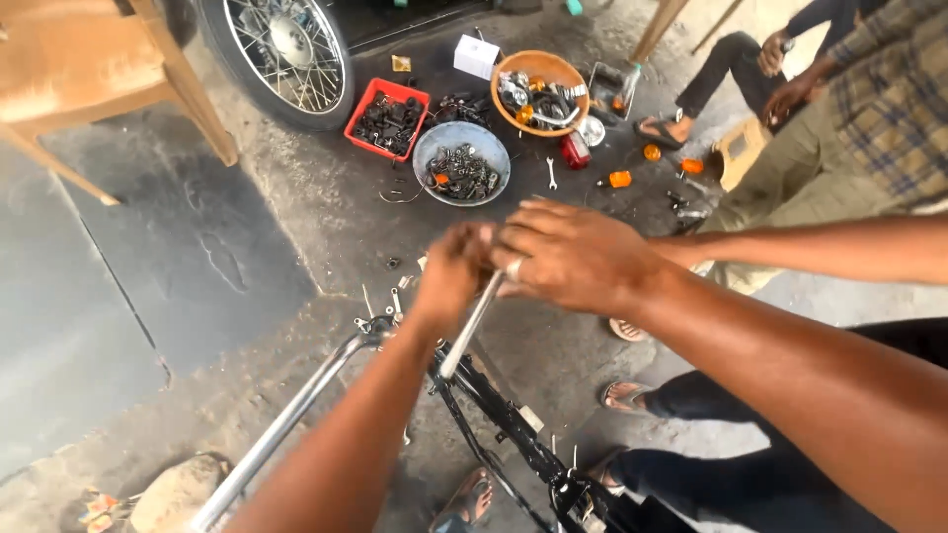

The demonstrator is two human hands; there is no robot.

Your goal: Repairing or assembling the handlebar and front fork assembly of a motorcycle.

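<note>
Though blurred at the grip, parts bowls (pixel 461 163) beyond both hands (pixel 513 262).

Soft even daylight, faint shadows; hands motion-blurred (edges bend slightly, wide lens).

- A small white box (pixel 476 55), like a carton, sits on the floor just left of the orange bowl (pixel 539 67), tilted, its faces plain white.
- A small yellowish square packet (pixel 401 63) lies farther left of the orange bowl, just above the red tray (pixel 367 109).
</note>
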